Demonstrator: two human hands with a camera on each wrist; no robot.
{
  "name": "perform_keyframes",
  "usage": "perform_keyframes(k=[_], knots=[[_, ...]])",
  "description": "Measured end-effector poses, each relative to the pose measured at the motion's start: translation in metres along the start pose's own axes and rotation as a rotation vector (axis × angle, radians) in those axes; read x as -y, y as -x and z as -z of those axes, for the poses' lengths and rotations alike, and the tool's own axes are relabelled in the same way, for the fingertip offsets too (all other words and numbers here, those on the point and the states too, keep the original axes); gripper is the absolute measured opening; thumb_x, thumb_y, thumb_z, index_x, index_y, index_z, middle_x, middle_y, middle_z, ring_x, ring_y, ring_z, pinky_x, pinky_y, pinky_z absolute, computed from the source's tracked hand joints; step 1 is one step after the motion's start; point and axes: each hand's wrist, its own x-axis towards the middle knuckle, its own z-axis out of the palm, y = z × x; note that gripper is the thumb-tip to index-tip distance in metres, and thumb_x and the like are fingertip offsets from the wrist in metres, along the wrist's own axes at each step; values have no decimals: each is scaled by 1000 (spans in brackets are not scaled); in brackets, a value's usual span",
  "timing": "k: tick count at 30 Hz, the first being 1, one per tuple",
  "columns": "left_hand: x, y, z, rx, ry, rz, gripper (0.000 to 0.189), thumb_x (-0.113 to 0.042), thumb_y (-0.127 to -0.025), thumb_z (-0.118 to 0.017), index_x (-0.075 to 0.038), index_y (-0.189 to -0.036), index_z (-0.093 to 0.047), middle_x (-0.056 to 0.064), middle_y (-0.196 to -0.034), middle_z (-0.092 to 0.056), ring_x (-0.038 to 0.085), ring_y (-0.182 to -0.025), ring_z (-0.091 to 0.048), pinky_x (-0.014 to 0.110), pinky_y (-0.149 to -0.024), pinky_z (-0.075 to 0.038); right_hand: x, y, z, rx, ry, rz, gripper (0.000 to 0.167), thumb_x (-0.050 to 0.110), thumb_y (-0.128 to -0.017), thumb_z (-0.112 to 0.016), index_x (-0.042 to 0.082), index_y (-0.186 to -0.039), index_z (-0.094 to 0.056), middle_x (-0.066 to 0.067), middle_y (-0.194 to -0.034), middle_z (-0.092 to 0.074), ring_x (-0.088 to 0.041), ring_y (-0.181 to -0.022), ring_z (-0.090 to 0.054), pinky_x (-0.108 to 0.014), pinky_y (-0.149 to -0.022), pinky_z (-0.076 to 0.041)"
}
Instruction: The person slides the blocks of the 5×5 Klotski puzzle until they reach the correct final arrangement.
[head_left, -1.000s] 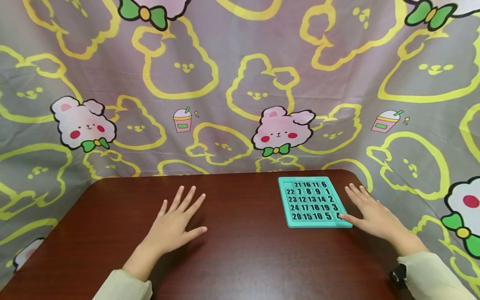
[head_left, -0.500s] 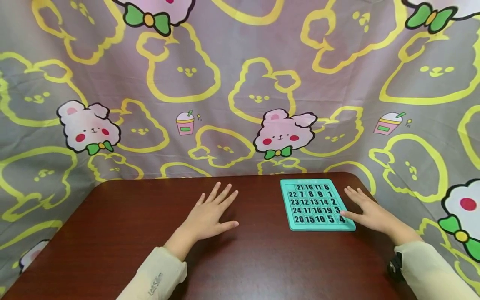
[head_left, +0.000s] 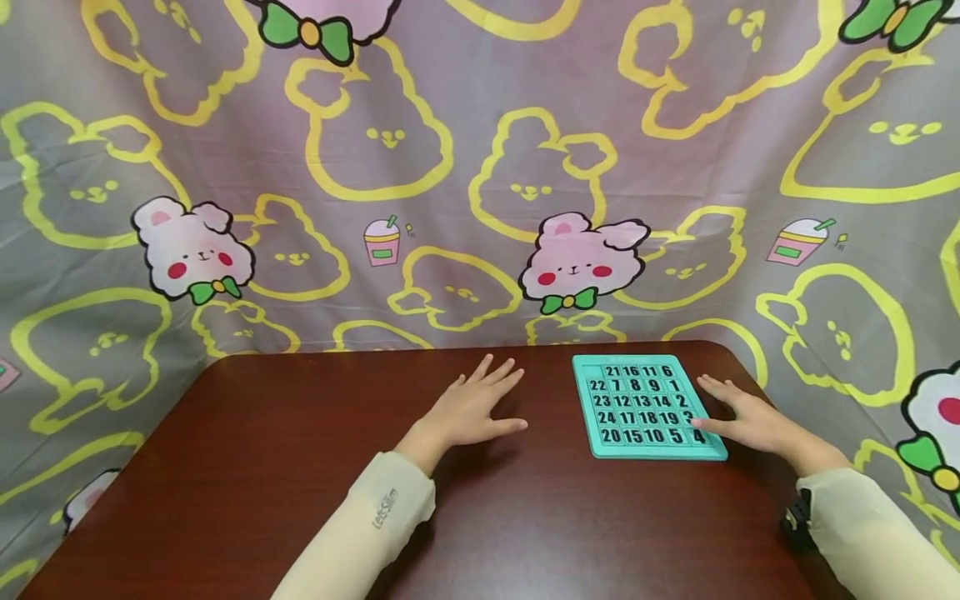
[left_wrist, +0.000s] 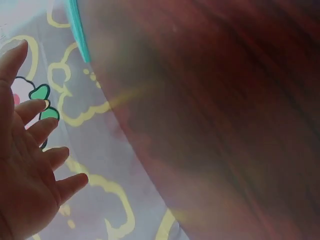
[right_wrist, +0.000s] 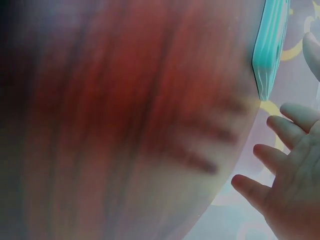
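Observation:
A turquoise sliding number puzzle (head_left: pixel 643 405) with black-numbered tiles lies flat on the brown table, right of centre in the head view. Its tile gap is at the top left corner. My right hand (head_left: pixel 753 421) is at the puzzle's right side, fingers spread, with the thumb overlapping its lower right tiles in this view. To the left of the puzzle, my left hand (head_left: pixel 468 408) hovers over the table with fingers spread and nothing in it. The left wrist view shows that palm (left_wrist: pixel 30 175) and an edge of the puzzle (left_wrist: pixel 78 32); in the right wrist view the puzzle's side (right_wrist: pixel 270 55) is near the fingers.
The dark brown wooden table (head_left: pixel 247 467) reaches back to a grey curtain (head_left: pixel 442 200) printed with yellow outlines and rabbit faces. The curtain also hangs along both sides. A black band (head_left: pixel 798 521) is at the right sleeve cuff.
My left hand has moved right across the table toward the puzzle. The right hand stays beside the puzzle, and the head view has shifted slightly.

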Motion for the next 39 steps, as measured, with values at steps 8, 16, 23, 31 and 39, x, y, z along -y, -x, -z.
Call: perform_keyframes(k=[8, 16, 23, 31, 39], knots=[[-15, -29, -13, 12, -10, -62, 77, -59, -92, -58, -23, -156, -34, -3, -165, -27, 28, -156, -12, 60, -117, -28, 1, -3, 3, 12, 26, -6, 85, 42, -90, -70, -7, -150, -34, -39, -150, -34, -66, -137, -21, -77, -98, -29], [-27, -51, -18, 59, 56, -38, 79, -61, -91, -58, -25, -157, -32, -5, -165, -27, 28, -156, -12, 59, -116, -30, 5, -9, 8, 27, 42, -2, 82, 41, -91, -69, -7, -149, -37, -44, -147, -32, -65, -137, -22, -76, -97, -31], [-40, -63, -25, 116, 85, -12, 82, -61, -91, -60, -20, -157, -33, -5, -165, -26, 27, -156, -12, 57, -115, -33, 5, -6, 6, 59, 39, -7, 82, 42, -92, -68, -7, -149, -36, -45, -146, -33, -67, -134, -24, -75, -97, -32], [-55, -73, -34, 146, 85, 3, 83, -61, -89, -62, -24, -157, -31, -6, -165, -25, 26, -156, -13, 55, -115, -34, 1, -8, 1, 70, 39, -3, 84, 42, -91, -68, -7, -150, -34, -42, -147, -34, -67, -134, -24, -75, -98, -32], [-57, -76, -44, 200, 84, 48, 86, -64, -87, -63, -27, -158, -29, -8, -165, -25, 26, -155, -16, 52, -117, -32, 3, -8, -4, 84, 58, -33, 86, 45, -90, -68, -5, -151, -34, -45, -147, -31, -66, -134, -26, -74, -97, -34]])
